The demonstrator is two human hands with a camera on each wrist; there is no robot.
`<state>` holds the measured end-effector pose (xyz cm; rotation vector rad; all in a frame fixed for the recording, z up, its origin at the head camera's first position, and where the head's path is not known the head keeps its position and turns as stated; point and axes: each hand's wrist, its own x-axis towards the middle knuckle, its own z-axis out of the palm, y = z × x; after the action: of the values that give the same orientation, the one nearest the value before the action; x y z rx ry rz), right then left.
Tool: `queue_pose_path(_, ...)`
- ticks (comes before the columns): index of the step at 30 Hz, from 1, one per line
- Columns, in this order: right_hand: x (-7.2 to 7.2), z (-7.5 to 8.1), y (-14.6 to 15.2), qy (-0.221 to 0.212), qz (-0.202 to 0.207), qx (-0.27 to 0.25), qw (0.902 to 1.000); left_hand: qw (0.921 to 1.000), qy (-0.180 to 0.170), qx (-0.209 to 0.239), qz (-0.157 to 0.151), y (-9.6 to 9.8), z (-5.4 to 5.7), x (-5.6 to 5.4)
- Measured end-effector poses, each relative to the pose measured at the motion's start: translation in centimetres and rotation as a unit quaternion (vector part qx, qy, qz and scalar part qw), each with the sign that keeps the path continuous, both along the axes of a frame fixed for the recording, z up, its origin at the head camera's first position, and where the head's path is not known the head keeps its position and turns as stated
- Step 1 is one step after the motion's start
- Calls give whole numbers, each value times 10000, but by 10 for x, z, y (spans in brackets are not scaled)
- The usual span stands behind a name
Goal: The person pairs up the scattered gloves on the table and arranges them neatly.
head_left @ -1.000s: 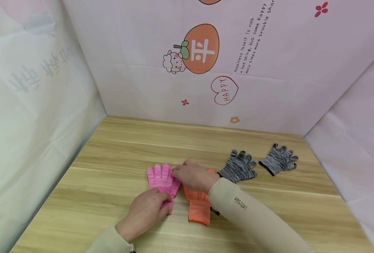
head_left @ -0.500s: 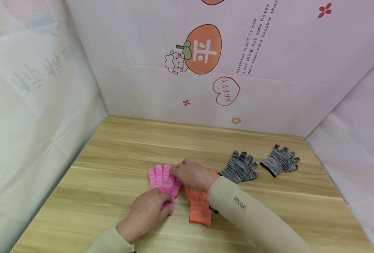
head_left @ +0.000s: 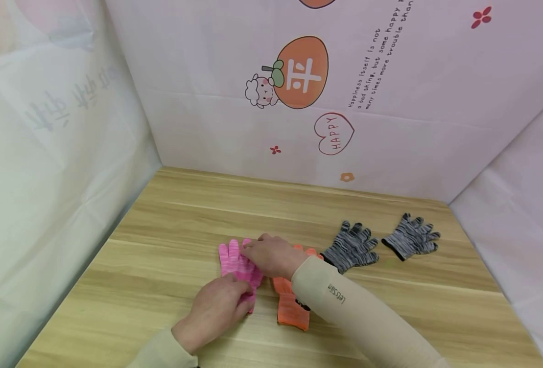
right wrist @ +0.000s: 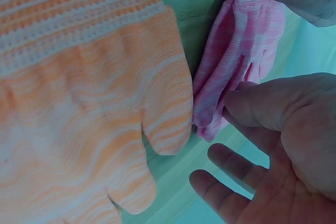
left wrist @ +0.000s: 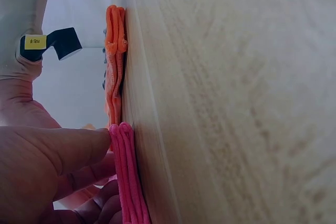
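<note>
The head view is bright, with soft light over the surface (head_left: 197, 204). The left wrist view is duller, blurry toward the right. The right wrist view looks blue-green, with dark shadow beside the pink glove (right wrist: 257, 32).

From the head, we are looking forward and down over the counter (head_left: 184, 204); from the left wrist, skimming it sideways, close in; from the right, facing the orange glove (right wrist: 79, 129) very near. Both wrist views are sharing the pink glove (right wrist: 223, 72).
</note>
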<state>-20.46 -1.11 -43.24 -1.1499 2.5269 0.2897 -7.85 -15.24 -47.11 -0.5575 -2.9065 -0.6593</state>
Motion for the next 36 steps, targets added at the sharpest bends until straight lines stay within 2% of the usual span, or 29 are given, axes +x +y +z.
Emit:
queue_pose_path(6, 0, 2, 0, -104, -53, -120, 9999, 10000, 26, 27, -3, -1, -1, 0)
queue_pose_path(12, 2, 10, -8, -110, 152, -368, 9991, 10000, 1, 32, 11, -1, 1, 1)
queue_pose_path(20, 6, 6, -18, -244, 94, -50, 9996, 10000, -23, 44, 43, -1, 1, 2)
queue_pose_path(27, 7, 3, -22, -30, 210, 167, 9996, 10000, 46, 69, 12, -2, 0, 3)
queue_pose_path(32, 9, 8, -26, 28, 257, 73, 9996, 9998, 172, 76, -80, -2, -1, 3)
queue_pose_path(36, 12, 13, -31, -33, 544, -73, 9985, 9991, 355, 122, -197, -2, -1, 2)
